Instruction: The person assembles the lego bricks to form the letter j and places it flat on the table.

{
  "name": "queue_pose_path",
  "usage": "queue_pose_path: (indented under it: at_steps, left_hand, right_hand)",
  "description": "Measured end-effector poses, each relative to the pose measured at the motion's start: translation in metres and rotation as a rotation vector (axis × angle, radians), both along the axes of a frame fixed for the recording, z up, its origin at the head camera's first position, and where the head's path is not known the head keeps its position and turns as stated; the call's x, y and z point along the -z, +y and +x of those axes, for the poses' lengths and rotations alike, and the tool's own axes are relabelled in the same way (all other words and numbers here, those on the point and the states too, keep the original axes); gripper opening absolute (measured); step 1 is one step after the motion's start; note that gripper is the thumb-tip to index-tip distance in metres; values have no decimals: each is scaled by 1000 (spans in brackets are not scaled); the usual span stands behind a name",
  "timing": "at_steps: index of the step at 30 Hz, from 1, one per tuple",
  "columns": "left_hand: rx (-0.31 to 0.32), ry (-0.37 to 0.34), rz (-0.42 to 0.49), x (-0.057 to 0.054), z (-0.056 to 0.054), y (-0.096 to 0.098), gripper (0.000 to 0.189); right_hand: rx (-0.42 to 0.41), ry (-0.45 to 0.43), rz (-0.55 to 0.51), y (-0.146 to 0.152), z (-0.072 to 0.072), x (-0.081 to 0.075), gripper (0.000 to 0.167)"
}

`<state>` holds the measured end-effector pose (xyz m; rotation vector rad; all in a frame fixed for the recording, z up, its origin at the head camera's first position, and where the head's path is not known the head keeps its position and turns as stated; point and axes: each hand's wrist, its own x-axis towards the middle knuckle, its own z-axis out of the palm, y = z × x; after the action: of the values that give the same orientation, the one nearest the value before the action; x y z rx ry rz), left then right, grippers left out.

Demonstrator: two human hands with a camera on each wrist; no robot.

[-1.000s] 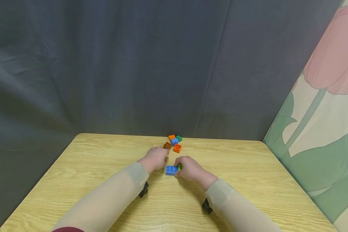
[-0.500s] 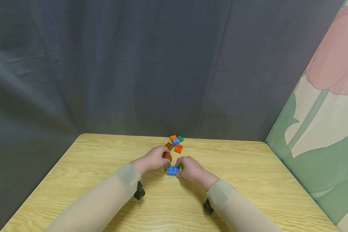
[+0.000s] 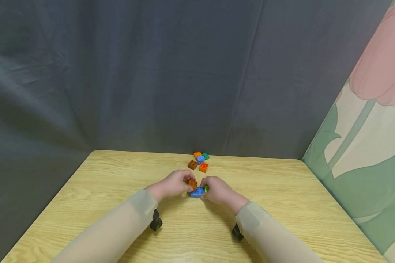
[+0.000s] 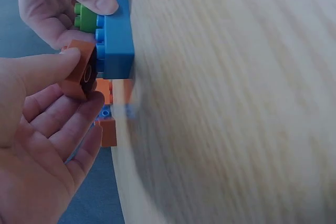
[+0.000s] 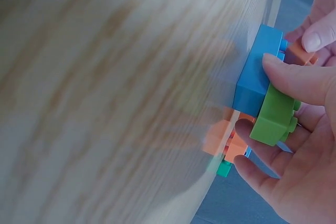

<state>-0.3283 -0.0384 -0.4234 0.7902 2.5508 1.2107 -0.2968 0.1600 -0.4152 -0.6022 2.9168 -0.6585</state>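
My left hand (image 3: 172, 183) pinches a reddish-brown toy brick (image 4: 80, 72) between thumb and fingers. It is held tilted over the studs at the left end of a long blue brick (image 3: 196, 194). A light green brick (image 5: 274, 116) sits on the blue brick's right end. My right hand (image 3: 218, 190) grips the blue brick and the green one, thumb on the blue side in the right wrist view. The blue brick rests on the wooden table (image 3: 118, 171). In the head view, fingers cover most of the green brick.
Behind the hands lie a brown brick (image 3: 192, 164), an orange brick (image 3: 203, 167), a small blue brick (image 3: 200, 160), another orange brick (image 3: 197, 155) and a dark green brick (image 3: 205, 156). A dark curtain (image 3: 171, 80) hangs behind the table; a flowered wall (image 3: 365, 153) stands at right.
My left hand has picked up the reddish-brown brick in front of the loose bricks and brought it nearer, to the blue brick's left end. The right hand keeps its hold in place.
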Motion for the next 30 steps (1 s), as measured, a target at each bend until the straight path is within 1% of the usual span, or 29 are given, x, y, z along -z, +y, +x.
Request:
queue_pose_path:
  at_steps: [6, 13, 23, 30]
  left_hand:
    - [17, -6, -6, 4, -1, -2, 22]
    - [33, -4, 6, 1, 3, -3, 21]
    - [40, 49, -17, 0, 7, -4, 19]
    - [60, 97, -60, -1, 7, -2, 19]
  right_hand:
    - [-5, -1, -3, 0, 0, 0, 18]
    - [1, 0, -6, 0, 0, 0, 16]
    - [-3, 8, -14, 0, 1, -1, 16]
    - [-7, 16, -14, 0, 2, -1, 17]
